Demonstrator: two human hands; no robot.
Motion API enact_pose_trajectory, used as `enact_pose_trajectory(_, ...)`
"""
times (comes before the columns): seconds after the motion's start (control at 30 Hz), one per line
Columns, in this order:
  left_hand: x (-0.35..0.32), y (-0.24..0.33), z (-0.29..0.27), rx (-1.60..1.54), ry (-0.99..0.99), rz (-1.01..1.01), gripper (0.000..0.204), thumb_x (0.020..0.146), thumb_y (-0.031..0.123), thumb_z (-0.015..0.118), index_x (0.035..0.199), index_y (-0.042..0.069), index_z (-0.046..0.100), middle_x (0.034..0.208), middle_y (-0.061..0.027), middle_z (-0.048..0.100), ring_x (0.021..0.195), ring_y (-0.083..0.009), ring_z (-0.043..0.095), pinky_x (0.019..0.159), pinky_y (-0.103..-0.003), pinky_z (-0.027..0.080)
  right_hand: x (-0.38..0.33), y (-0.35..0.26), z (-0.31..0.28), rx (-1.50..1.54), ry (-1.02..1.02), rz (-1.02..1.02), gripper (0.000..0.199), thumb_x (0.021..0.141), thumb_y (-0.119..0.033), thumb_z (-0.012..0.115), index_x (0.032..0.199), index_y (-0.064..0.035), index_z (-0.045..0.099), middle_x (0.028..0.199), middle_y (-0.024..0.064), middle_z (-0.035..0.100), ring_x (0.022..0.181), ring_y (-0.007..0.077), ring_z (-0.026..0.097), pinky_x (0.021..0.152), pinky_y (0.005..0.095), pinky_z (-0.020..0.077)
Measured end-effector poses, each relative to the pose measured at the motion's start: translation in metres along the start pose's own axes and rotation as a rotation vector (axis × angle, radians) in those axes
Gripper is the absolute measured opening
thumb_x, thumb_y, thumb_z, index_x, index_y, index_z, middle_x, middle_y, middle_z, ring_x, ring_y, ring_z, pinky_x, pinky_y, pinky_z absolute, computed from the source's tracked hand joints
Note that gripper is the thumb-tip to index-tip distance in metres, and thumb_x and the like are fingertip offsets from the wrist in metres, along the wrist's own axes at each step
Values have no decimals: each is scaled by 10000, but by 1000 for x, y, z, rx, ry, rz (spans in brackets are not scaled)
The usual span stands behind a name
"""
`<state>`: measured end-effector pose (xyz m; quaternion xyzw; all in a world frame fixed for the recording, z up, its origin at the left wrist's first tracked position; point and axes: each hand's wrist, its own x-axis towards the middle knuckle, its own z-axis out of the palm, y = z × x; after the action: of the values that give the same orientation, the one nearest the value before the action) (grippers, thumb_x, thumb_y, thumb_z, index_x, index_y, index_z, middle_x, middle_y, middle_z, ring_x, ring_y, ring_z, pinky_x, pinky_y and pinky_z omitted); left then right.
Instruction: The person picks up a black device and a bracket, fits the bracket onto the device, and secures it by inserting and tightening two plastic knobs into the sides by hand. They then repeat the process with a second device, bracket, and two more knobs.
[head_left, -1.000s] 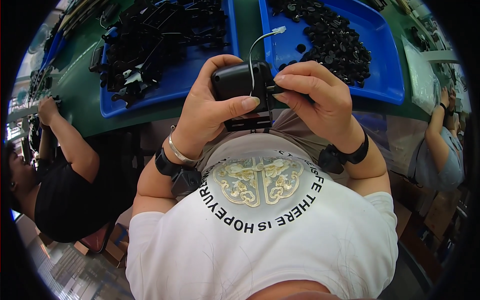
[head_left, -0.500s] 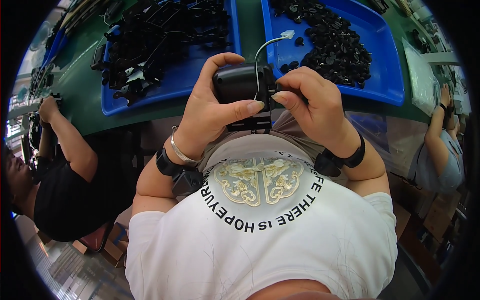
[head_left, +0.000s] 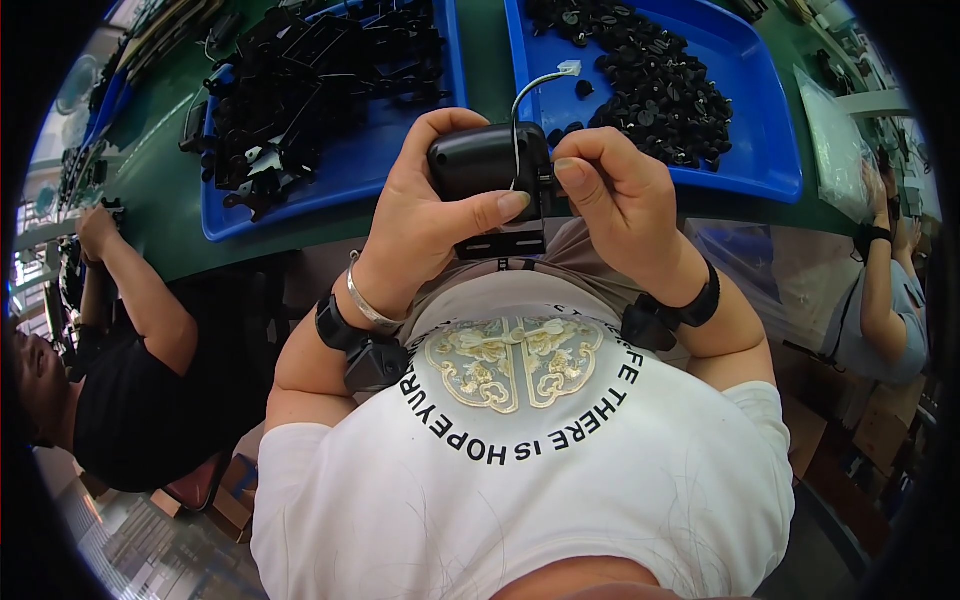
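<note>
My left hand [head_left: 415, 215] is wrapped round a rounded black plastic housing [head_left: 472, 165], its thumb across the near face. From the housing a thin white cable [head_left: 516, 125] arches up to a white connector plug [head_left: 569, 67]. Below the housing sits a slotted black bracket [head_left: 500, 245]. At the right side of the housing, my right hand [head_left: 630, 205] has thumb and forefinger bent against a small black thumb screw [head_left: 547, 178], which the fingers partly hide.
A blue tray [head_left: 300, 212] of black brackets stands at the left; another blue tray [head_left: 770, 180] holds many black thumb screws. Both rest on the green table [head_left: 165, 235]. A clear plastic bag [head_left: 832, 150] lies far right. People [head_left: 130, 390] work at both sides.
My right thumb has shifted upward along the thumb screw, rolling against the forefinger. The housing stays nearly in place in my left hand. The trays sit slightly further left in view.
</note>
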<state>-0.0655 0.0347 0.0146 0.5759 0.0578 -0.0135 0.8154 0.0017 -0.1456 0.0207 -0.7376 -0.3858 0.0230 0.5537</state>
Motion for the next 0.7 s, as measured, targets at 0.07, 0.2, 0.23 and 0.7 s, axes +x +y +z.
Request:
enact_pose_trajectory(0.07,0,1,-1,-48,30,-9,656,644,113,801,1160,46,401,993,-86,525,877,-152,576,727,-248,526,0,0,-3,-56,-19,-45,208,907,-213,560,927,-6,556,722,22,536,614,70,457,553,198,385)
enact_pose_trajectory(0.2,0,0,-1,23,17,22,648,647,115,798,1156,45,402,992,-87,520,863,-152,577,723,-249,530,-2,4,-7,-199,-41,-156,213,906,-205,560,973,-2,557,736,39,554,608,85,478,550,199,395)
enact_pose_trajectory(0.23,0,-1,-1,69,5,40,645,649,115,796,1155,45,402,994,-88,519,860,-152,577,725,-250,530,-1,5,-9,-220,-92,-93,208,893,-204,577,952,-5,562,721,58,558,579,120,499,522,215,406)
enact_pose_trajectory(0.7,4,3,3,-3,11,56,617,665,104,787,1145,47,403,991,-87,524,864,-151,578,736,-255,535,2,7,-14,-173,-125,-59,274,880,-271,593,976,-20,538,685,58,545,540,133,502,502,241,406)
